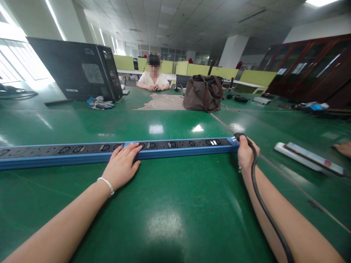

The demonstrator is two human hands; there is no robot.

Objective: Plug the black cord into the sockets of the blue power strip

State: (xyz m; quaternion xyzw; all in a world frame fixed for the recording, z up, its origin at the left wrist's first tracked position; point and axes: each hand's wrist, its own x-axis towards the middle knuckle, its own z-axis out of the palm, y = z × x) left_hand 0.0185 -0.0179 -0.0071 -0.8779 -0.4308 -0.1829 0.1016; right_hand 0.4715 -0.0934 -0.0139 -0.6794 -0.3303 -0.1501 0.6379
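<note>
A long blue power strip (181, 149) with a black face full of sockets lies across the green table, running out of view on the left. My left hand (123, 164) rests on it with fingers stretched out over its top edge, near the middle. At the strip's right end my right hand (246, 151) is closed around a black power plug (240, 136). The plug's metal prongs point left, over the strip's blue end section; whether they touch it I cannot tell. From the plug, a thick black cable (260, 197) hangs down along my right forearm.
A black computer case (79, 73) and work gloves (100, 103) stand back left. A brown bag (203, 93) sits behind the strip, with a seated person (153, 78) beyond. White power strips (309, 159) lie right, near another person's hand (344, 149).
</note>
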